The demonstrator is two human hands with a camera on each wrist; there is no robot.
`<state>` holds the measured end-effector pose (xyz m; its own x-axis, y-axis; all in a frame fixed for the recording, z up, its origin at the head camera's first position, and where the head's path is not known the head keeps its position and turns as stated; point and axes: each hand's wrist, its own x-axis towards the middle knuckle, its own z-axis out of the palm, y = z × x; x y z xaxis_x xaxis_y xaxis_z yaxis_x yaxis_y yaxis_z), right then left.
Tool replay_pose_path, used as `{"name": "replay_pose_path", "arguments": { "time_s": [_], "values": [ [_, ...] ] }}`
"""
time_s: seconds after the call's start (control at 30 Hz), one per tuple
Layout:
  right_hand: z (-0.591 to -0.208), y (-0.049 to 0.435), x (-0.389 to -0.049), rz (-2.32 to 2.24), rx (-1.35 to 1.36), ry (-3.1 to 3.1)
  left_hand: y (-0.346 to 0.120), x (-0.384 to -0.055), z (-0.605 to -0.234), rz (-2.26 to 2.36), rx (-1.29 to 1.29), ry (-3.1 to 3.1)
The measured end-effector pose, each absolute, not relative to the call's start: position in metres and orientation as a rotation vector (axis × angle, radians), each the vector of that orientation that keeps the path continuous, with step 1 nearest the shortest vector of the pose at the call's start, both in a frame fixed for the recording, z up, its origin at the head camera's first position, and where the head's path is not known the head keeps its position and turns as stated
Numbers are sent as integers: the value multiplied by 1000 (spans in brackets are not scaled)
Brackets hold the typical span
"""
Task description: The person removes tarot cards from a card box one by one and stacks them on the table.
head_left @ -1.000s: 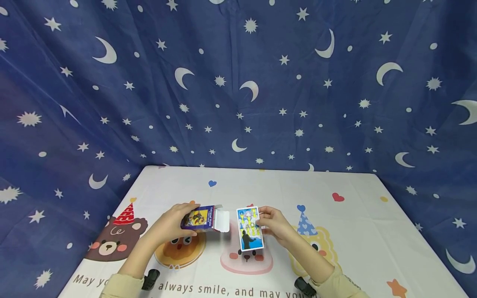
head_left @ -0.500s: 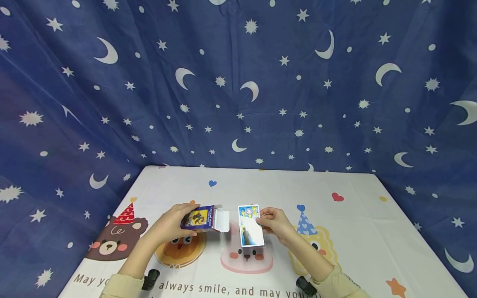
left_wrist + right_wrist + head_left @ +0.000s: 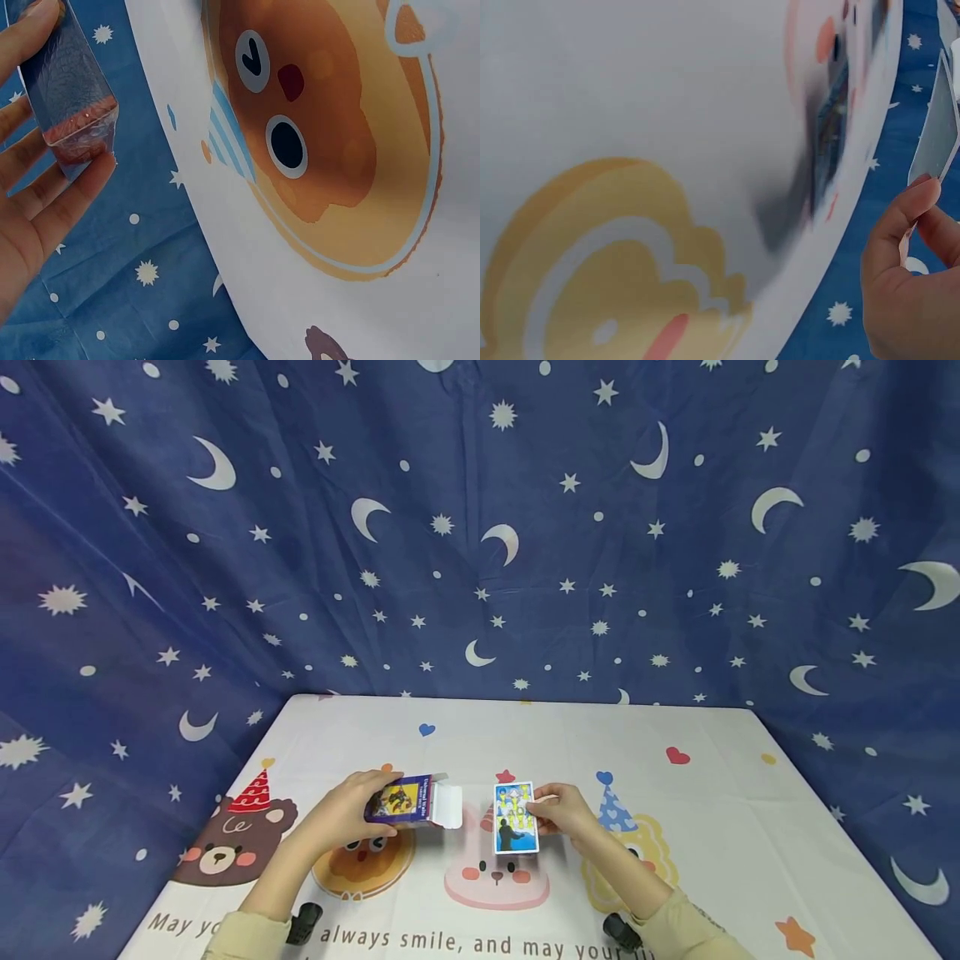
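Note:
My left hand (image 3: 347, 808) grips a purple tarot card box (image 3: 399, 802) from its left end, thumb and fingers on opposite sides. The box's white end flap (image 3: 447, 806) hangs out toward the right. In the left wrist view, fingertips support the box's glossy dark end (image 3: 79, 90). To the right of the box, my right hand (image 3: 562, 812) pinches a tarot card (image 3: 514, 838) by its right edge, thumb on top. Yellow cups and a dark figure on blue show on its face. The right wrist view shows the card (image 3: 936, 139) nearly edge-on above the thumb.
A white cloth (image 3: 712, 827) printed with cartoon animals covers the table. A blue curtain (image 3: 555, 552) with moons and stars hangs behind and at the sides. A blurred dark patterned shape (image 3: 829, 142) appears over the cloth in the right wrist view.
My right hand has moved slightly right with the card, away from the box. The card's bright glare of half a second ago has gone. My left hand and the box have stayed put.

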<state>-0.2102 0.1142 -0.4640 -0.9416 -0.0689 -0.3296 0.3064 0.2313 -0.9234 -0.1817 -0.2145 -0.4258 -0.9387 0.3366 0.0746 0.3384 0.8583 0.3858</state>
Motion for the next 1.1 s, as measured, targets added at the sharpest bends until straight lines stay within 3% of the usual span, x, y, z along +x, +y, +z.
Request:
{"name": "replay_pose_path", "arguments": {
  "time_s": [1.1],
  "values": [
    [-496, 107, -224, -1664, 161, 2380, -212, -183, -428, -660, -525, -3057]
  ]
}}
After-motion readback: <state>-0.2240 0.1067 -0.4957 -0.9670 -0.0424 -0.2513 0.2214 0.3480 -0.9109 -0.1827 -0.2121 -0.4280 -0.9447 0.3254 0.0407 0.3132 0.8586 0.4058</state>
